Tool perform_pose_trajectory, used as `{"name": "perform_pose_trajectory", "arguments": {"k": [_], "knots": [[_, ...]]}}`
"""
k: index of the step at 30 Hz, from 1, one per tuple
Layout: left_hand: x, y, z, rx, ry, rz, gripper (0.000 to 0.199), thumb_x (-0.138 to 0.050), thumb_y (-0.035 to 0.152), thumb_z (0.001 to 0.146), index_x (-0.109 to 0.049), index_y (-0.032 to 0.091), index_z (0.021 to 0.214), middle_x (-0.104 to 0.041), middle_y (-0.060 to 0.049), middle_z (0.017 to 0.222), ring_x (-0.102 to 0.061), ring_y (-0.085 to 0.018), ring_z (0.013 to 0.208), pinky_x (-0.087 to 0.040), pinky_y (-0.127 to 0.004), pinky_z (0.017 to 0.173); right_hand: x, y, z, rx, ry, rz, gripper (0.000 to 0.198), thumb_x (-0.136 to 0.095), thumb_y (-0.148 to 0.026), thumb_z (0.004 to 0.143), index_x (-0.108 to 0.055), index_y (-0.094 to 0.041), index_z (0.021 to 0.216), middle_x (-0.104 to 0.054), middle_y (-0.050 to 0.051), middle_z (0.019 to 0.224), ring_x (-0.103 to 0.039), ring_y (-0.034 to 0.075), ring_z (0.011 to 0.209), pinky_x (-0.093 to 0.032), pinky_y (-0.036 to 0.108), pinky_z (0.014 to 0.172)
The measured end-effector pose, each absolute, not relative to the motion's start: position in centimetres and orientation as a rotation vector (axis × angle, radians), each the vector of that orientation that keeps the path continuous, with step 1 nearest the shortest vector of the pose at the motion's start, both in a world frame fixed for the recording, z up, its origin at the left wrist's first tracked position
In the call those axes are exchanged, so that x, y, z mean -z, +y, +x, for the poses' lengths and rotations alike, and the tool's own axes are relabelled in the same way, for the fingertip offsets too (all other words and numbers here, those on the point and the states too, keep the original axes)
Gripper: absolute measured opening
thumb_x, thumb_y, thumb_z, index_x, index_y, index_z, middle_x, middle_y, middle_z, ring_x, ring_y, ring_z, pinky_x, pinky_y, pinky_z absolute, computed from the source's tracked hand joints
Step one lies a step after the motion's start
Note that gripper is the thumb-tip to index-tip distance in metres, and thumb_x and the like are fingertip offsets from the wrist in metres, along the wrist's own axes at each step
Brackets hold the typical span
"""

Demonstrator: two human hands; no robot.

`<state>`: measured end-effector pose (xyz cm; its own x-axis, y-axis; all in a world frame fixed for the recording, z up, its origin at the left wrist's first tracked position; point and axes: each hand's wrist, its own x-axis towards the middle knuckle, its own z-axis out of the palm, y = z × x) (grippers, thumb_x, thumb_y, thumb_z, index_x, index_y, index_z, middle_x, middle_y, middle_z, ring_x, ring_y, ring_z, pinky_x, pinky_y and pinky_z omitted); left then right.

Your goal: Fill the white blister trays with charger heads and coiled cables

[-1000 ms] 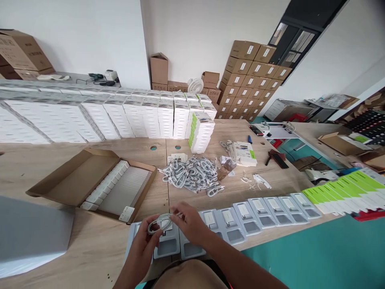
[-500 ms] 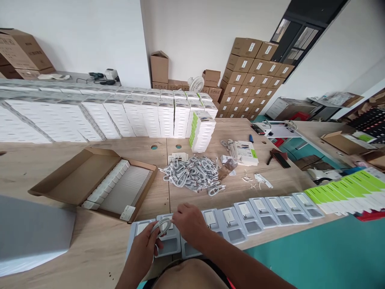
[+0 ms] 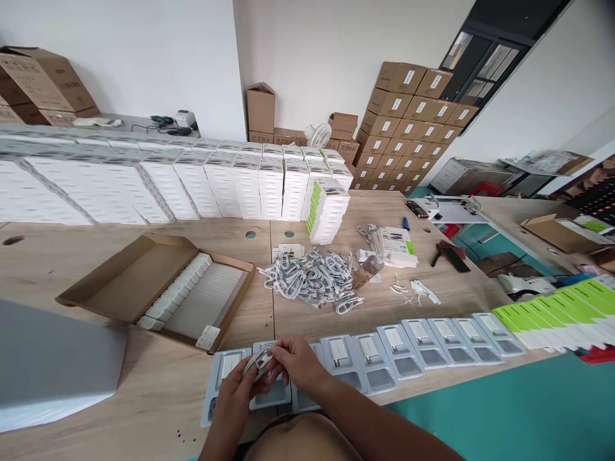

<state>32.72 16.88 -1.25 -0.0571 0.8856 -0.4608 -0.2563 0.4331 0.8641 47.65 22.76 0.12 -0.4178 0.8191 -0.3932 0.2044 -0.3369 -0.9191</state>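
Note:
A coiled light-grey charging cable [image 3: 258, 362] is gripped by my left hand [image 3: 235, 394], fingers closed round the loop. My right hand [image 3: 298, 365] pinches the same cable at the coil's right side, close to a pale end piece. Both hands are just above a row of grey plastic trays [image 3: 379, 379] along the table's near edge. White chargers, such as this power adapter [image 3: 368, 347], lie in the trays' upper compartments. Beyond my hands lies a tangled heap of coiled cables [image 3: 312, 276]. The fingertips of my right hand partly hide the cable.
An open cardboard box [image 3: 211, 301] of white adapters stands at the left. Stacked white boxes [image 3: 269, 186] line the table's back. A brown plastic bag [image 3: 368, 272] and flat white packages [image 3: 396, 246] lie right of the heap. Green-and-white boxes [image 3: 552, 314] fill the right edge.
My right hand has drawn in closer to my left hand at the cable coil, and its fingers have moved down over the coil's side. The camera view has shifted slightly.

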Motion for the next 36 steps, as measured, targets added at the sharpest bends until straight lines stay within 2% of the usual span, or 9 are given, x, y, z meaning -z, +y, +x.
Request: {"name": "perform_pose_trajectory", "arguments": {"k": [5, 9, 11, 16, 19, 23, 27, 31, 36], "knots": [[1.2, 16.7, 32.9, -1.087, 1.201, 0.5, 0.043, -0.072, 0.048, 0.075, -0.067, 0.016, 0.103, -0.071, -0.004, 0.08, -0.064, -0.018, 0.07, -0.054, -0.029, 0.064, 0.6, 22.6, 48.0, -1.712, -1.368, -1.372, 0.026, -0.06, -0.039, 0.081, -0.068, -0.015, 0.079, -0.065, 0.001, 0.064, -0.055, 0.011, 0.048, -0.04, 0.022, 0.045], [1.3, 16.9, 32.9, -1.082, 1.166, 0.475, 0.045, -0.073, 0.047, 0.075, -0.066, 0.015, 0.106, -0.07, -0.005, 0.084, -0.063, -0.017, 0.07, -0.053, -0.029, 0.063, 0.9, 22.8, 48.4, -1.527, -1.351, -1.429, 0.03, -0.071, -0.031, 0.071, -0.069, -0.017, 0.098, -0.068, 0.002, 0.09, -0.06, 0.012, 0.068, -0.049, 0.024, 0.066], [1.8, 16.8, 32.8, -1.06, 1.163, 0.487, 0.046, -0.073, 0.048, 0.074, -0.065, 0.016, 0.105, -0.069, -0.004, 0.081, -0.063, -0.017, 0.068, -0.052, -0.029, 0.062, 1.1, 22.7, 48.6, -1.543, -1.405, -1.418, 0.033, -0.07, -0.028, 0.071, -0.068, -0.018, 0.102, -0.068, 0.002, 0.091, -0.06, 0.012, 0.067, -0.049, 0.025, 0.065], [4.0, 16.1, 32.2, -0.896, 1.186, 0.614, 0.052, -0.068, 0.058, 0.071, -0.064, 0.015, 0.1, -0.068, -0.005, 0.077, -0.065, -0.02, 0.065, -0.052, -0.033, 0.06, 2.1, 22.1, 49.8, -1.57, -1.678, -1.393, 0.019, -0.073, -0.016, 0.064, -0.072, -0.018, 0.083, -0.068, -0.002, 0.073, -0.056, 0.011, 0.065, -0.043, 0.021, 0.06], [5.2, 15.5, 31.9, -0.754, 1.248, 0.768, 0.046, -0.058, 0.06, 0.078, -0.062, 0.018, 0.096, -0.068, -0.005, 0.082, -0.067, -0.022, 0.069, -0.053, -0.034, 0.062, 4.0, 21.7, 50.5, -1.585, -1.828, -1.408, 0.018, -0.073, -0.017, 0.067, -0.071, -0.019, 0.084, -0.069, -0.002, 0.073, -0.057, 0.011, 0.062, -0.041, 0.019, 0.056], [6.2, 14.8, 31.1, -0.592, 1.442, 1.088, 0.029, -0.05, 0.045, 0.087, -0.06, 0.022, 0.1, -0.067, -0.006, 0.097, -0.066, -0.023, 0.08, -0.051, -0.034, 0.069, 7.3, 21.1, 50.8, -1.555, -2.027, -1.466, 0.02, -0.069, -0.012, 0.07, -0.071, -0.019, 0.089, -0.072, -0.001, 0.077, -0.063, 0.012, 0.066, -0.044, 0.019, 0.057], [7.0, 14.4, 30.0, -0.433, 1.656, 1.413, 0.023, -0.044, 0.026, 0.088, -0.056, 0.024, 0.108, -0.059, -0.008, 0.119, -0.062, -0.023, 0.091, -0.044, -0.038, 0.084, 10.0, 20.8, 50.8, -1.379, -2.26, -1.505, 0.017, -0.07, -0.014, 0.072, -0.073, -0.019, 0.088, -0.073, 0.003, 0.085, -0.066, 0.018, 0.081, -0.046, 0.025, 0.07], [7.9, 14.1, 30.0, -0.218, 1.662, 1.643, 0.025, -0.041, 0.017, 0.087, -0.06, 0.024, 0.103, -0.057, -0.006, 0.115, -0.062, -0.021, 0.087, -0.043, -0.032, 0.076, 11.4, 20.7, 50.8, -1.215, -2.513, -1.435, 0.015, -0.07, -0.015, 0.072, -0.074, -0.02, 0.086, -0.072, 0.006, 0.096, -0.065, 0.021, 0.09, -0.045, 0.027, 0.077], [9.1, 14.4, 31.3, 0.024, 1.577, 1.804, 0.03, -0.043, 0.013, 0.084, -0.068, 0.023, 0.098, -0.061, -0.008, 0.111, -0.062, -0.024, 0.098, -0.044, -0.03, 0.072, 12.1, 20.8, 50.6, -1.054, -2.775, -1.288, 0.012, -0.066, -0.019, 0.076, -0.074, -0.018, 0.085, -0.072, 0.01, 0.096, -0.064, 0.024, 0.09, -0.044, 0.032, 0.075]]}}
